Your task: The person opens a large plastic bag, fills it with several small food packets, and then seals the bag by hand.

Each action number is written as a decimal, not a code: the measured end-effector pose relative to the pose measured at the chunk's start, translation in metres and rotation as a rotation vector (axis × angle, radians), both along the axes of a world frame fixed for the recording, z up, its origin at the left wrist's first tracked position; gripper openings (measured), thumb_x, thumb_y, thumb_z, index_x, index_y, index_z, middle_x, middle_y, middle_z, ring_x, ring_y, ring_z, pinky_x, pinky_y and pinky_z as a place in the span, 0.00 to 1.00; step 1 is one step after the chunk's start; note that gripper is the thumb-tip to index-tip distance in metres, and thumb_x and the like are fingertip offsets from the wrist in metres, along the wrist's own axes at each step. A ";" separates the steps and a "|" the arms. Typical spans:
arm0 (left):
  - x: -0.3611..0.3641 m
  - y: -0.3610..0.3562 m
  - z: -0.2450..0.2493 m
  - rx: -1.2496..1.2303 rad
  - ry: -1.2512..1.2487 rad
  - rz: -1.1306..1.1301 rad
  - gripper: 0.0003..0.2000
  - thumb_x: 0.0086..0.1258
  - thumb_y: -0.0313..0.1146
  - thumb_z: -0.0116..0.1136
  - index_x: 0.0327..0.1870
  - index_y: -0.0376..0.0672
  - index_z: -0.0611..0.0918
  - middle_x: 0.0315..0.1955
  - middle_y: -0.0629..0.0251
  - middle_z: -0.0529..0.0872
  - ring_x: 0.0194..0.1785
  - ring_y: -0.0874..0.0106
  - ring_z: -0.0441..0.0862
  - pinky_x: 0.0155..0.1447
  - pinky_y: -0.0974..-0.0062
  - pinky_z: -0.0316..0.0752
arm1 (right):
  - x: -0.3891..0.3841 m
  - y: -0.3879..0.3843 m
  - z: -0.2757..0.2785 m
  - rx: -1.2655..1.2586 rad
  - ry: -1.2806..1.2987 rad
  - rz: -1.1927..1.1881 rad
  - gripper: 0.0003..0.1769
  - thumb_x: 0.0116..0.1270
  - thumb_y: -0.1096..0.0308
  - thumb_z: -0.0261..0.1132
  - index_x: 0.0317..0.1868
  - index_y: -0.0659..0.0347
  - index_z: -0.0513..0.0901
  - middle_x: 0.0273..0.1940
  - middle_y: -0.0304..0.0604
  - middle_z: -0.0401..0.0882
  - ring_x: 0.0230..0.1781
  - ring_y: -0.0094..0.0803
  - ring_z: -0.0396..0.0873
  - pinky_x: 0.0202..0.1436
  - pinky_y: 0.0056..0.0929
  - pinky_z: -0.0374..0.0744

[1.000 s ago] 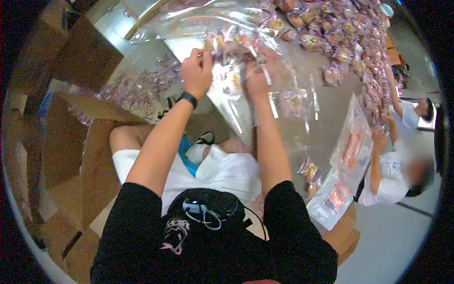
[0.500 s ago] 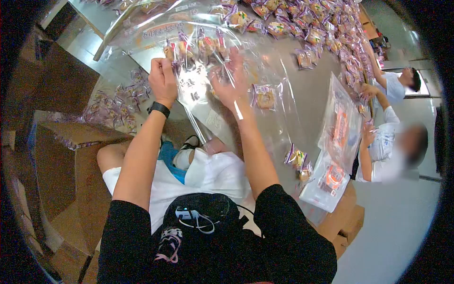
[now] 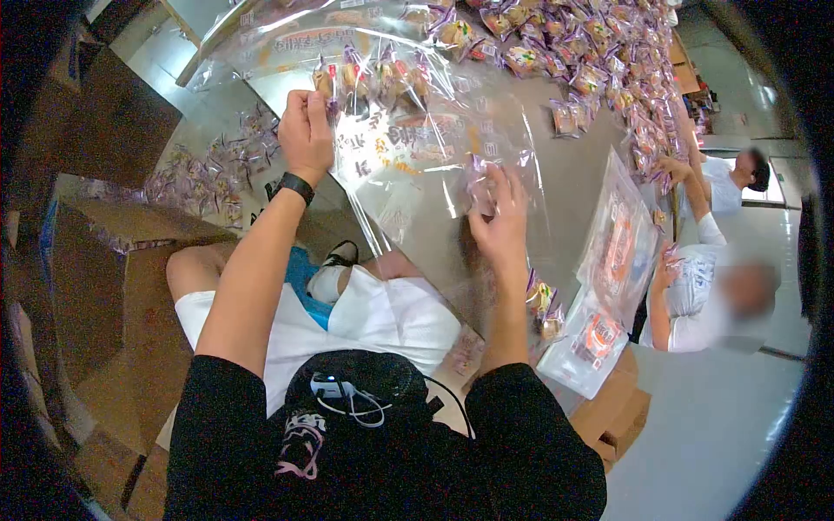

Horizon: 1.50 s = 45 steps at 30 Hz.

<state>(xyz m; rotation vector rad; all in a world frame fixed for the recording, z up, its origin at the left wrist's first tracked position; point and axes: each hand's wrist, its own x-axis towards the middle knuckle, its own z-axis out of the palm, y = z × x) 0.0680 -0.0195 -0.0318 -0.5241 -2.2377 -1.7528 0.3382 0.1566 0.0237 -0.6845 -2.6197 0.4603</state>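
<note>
My left hand point(image 3: 306, 135) pinches the near left edge of a large clear plastic bag point(image 3: 382, 165) with printed lettering. Inside the bag, a short row of wrapped pastries point(image 3: 387, 76) stands at its far part. To the right, my right hand point(image 3: 502, 217) has its thumb and fingers curled around a single wrapped pastry point(image 3: 480, 184) on the table, partly hidden by the fingers. Close to my right forearm lie a couple more wrapped pastries point(image 3: 545, 311).
A big heap of wrapped pastries point(image 3: 599, 52) covers the far right of the table point(image 3: 543, 161). Flat printed bags point(image 3: 608, 269) are stacked at the right edge. An open cardboard box point(image 3: 130, 330) with pastry packets stands at left. Two people point(image 3: 695, 278) work on the right.
My right hand has moved right and nearer, from beside the row of pastries in the bag to the single pastry, which it now grips. My left hand still holds the bag's edge.
</note>
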 end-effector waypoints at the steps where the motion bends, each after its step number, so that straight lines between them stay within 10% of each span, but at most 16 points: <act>1: 0.000 0.000 0.002 0.005 -0.012 0.000 0.15 0.82 0.42 0.50 0.41 0.37 0.77 0.26 0.52 0.82 0.29 0.56 0.81 0.37 0.60 0.73 | -0.005 0.001 0.002 0.005 0.047 -0.022 0.30 0.63 0.61 0.71 0.65 0.61 0.78 0.67 0.60 0.73 0.65 0.59 0.72 0.71 0.51 0.70; 10: 0.006 -0.001 0.013 0.008 -0.069 0.004 0.15 0.82 0.42 0.50 0.41 0.37 0.77 0.24 0.54 0.83 0.29 0.59 0.82 0.38 0.63 0.74 | -0.090 -0.016 -0.006 -0.143 0.383 -0.360 0.17 0.66 0.61 0.74 0.48 0.64 0.86 0.46 0.53 0.87 0.44 0.41 0.86 0.50 0.39 0.82; 11: 0.008 -0.002 0.017 0.003 -0.097 -0.011 0.15 0.81 0.42 0.51 0.41 0.37 0.78 0.24 0.55 0.83 0.29 0.59 0.82 0.38 0.63 0.74 | -0.104 -0.015 -0.001 -0.503 0.452 -0.458 0.17 0.67 0.59 0.74 0.47 0.64 0.86 0.42 0.52 0.86 0.37 0.38 0.85 0.44 0.38 0.82; 14: 0.010 -0.001 0.017 0.022 -0.101 -0.025 0.15 0.81 0.43 0.52 0.40 0.38 0.78 0.25 0.55 0.84 0.29 0.59 0.82 0.38 0.63 0.74 | -0.141 0.009 -0.030 -0.152 0.621 -0.575 0.18 0.68 0.59 0.74 0.49 0.64 0.85 0.39 0.49 0.85 0.35 0.37 0.84 0.42 0.36 0.82; 19: 0.009 0.000 0.014 0.006 -0.058 0.018 0.15 0.80 0.42 0.53 0.39 0.39 0.79 0.24 0.56 0.85 0.28 0.60 0.82 0.37 0.63 0.74 | -0.161 0.008 -0.044 -0.578 0.692 -0.197 0.32 0.64 0.63 0.76 0.68 0.58 0.78 0.64 0.51 0.75 0.66 0.42 0.73 0.71 0.40 0.70; 23: 0.004 0.001 0.006 0.061 -0.071 -0.008 0.14 0.80 0.41 0.53 0.39 0.39 0.79 0.24 0.57 0.84 0.28 0.60 0.82 0.36 0.63 0.74 | -0.146 -0.001 -0.032 -0.118 0.524 0.086 0.43 0.57 0.64 0.79 0.71 0.65 0.72 0.70 0.59 0.70 0.71 0.55 0.70 0.75 0.50 0.67; 32: -0.002 0.000 0.001 -0.024 -0.026 -0.051 0.13 0.79 0.41 0.55 0.39 0.40 0.79 0.23 0.59 0.85 0.27 0.60 0.82 0.34 0.65 0.73 | -0.103 -0.016 -0.032 -0.437 0.364 -0.146 0.34 0.67 0.64 0.73 0.69 0.64 0.69 0.49 0.56 0.85 0.48 0.48 0.85 0.54 0.42 0.81; 37: -0.002 -0.017 0.018 0.226 -0.278 -0.238 0.10 0.80 0.37 0.56 0.45 0.39 0.80 0.23 0.75 0.76 0.27 0.82 0.70 0.30 0.80 0.64 | -0.080 -0.043 -0.004 -0.396 0.368 -0.232 0.35 0.67 0.64 0.72 0.70 0.65 0.68 0.40 0.54 0.87 0.42 0.44 0.87 0.49 0.42 0.83; 40: 0.061 -0.064 0.085 0.358 -0.183 0.065 0.09 0.79 0.33 0.54 0.44 0.35 0.78 0.37 0.66 0.78 0.41 0.76 0.73 0.50 0.74 0.71 | -0.082 -0.055 0.016 -0.534 0.368 -0.300 0.35 0.67 0.63 0.72 0.70 0.65 0.69 0.40 0.54 0.88 0.44 0.45 0.88 0.49 0.41 0.83; 45: 0.255 -0.147 0.108 -0.340 0.203 -0.899 0.07 0.65 0.32 0.58 0.41 0.44 0.82 0.38 0.60 0.81 0.44 0.59 0.79 0.55 0.59 0.73 | -0.087 -0.040 -0.017 -0.226 0.371 -0.179 0.38 0.66 0.58 0.73 0.71 0.66 0.70 0.59 0.66 0.79 0.59 0.57 0.80 0.61 0.50 0.78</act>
